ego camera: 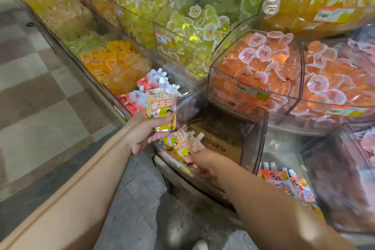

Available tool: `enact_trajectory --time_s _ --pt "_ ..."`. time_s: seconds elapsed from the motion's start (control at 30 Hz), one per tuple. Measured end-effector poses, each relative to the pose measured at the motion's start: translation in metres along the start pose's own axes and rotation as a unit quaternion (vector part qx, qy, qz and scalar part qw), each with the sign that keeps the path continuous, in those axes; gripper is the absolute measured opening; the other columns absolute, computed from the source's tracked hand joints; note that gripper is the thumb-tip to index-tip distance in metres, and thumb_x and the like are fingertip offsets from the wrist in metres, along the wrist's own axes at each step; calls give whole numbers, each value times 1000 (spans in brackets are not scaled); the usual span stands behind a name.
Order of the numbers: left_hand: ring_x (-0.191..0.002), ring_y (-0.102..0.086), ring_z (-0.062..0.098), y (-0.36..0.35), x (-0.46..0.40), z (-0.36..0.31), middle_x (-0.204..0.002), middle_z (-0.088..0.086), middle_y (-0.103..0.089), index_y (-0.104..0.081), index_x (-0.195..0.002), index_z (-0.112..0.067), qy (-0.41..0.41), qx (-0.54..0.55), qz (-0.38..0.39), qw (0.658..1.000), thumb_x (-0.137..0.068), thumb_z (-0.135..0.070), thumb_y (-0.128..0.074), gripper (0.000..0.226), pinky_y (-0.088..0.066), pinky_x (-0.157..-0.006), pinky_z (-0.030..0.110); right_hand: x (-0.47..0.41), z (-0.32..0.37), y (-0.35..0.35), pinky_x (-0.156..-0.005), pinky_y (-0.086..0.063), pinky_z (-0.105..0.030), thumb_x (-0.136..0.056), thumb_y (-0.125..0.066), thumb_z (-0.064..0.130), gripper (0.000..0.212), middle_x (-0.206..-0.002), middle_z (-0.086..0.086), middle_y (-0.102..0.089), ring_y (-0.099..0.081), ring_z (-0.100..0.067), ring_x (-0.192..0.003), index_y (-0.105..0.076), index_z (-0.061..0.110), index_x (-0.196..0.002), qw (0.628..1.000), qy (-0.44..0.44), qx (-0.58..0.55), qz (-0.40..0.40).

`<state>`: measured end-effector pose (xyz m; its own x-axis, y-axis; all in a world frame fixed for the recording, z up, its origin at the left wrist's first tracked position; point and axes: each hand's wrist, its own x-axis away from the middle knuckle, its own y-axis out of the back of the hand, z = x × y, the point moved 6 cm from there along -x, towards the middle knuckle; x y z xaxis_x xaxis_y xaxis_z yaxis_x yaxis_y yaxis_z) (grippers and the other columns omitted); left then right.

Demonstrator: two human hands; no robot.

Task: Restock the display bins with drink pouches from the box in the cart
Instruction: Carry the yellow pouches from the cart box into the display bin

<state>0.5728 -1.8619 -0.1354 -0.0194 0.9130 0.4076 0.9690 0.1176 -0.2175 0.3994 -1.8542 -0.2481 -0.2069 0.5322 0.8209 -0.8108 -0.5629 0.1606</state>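
Two bare arms reach out, with no sleeves on them as far up as can be seen. The left hand (142,134) and the right hand (200,163) wear no gloves. No rings, watch or bands show on either wrist. Low down near the bottom edge is a blurry whitish shoe tip (199,245)

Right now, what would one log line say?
left hand: holds yellow pouch | right hand: grips pouches at clear bin

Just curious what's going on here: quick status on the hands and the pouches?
Left hand holds one yellow pouch upright. Right hand grips more pouches at the clear bin. Nothing blocking.
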Motion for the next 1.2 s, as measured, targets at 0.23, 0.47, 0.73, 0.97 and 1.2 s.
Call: enact_trajectory --time_s 0.23,0.47,0.73,0.97,1.2 --pt "-96 -69 21 -30 -35 21 -111 10 -71 -63 -118 -13 43 -72 75 994 -76 -6 -76 44 -57 -86 38 5 7 21 -39 -32 -15 -80 -66 58 41 -65 2 -46 -41 -11 -49 -51 20 -82 986 0 165 -30" --pt "-81 -67 13 -62 -61 34 -96 1 -73 -66 -98 -22 76 -219 165 959 -87 -9 -63 17 -47 -67 26 12 18 61 -52 -50 -24 -89 -60 47 34 -75 -5 -66 -59 -15 -56 -66 13 -89 920 114 -357 -114" --pt "-76 -59 15 -66 -78 46 -86 3 -63 -67 -90 -12 84 -458 269 843 -87 -21 -63 10 -46 -69 30 20 -1 60 -54 -54 -21 -83 -70 1 20 -68 4 -70 -63 -6 -54 -56 8 -96 954 136 -207 -172" --pt "-136 -37 20 -59 -76 66 -151 2 -36 -32 -148 -20 -70 -698 411 582 -77 -38 -78 86 -32 -111 27 33 -26 39 -42 -51 -29 -79 -76 22 51 -102 -5 -61 -63 -17 -58 -43 26 -118 984 4 9 -180" --pt "-130 -44 24 -57 -79 68 -145 8 -46 -43 -141 -12 -113 -730 398 544 -78 -47 -74 78 -37 -107 32 20 -31 30 -56 -57 -29 -82 -74 12 75 -113 -7 -65 -68 -18 -79 -35 21 -145 982 51 -86 -162"
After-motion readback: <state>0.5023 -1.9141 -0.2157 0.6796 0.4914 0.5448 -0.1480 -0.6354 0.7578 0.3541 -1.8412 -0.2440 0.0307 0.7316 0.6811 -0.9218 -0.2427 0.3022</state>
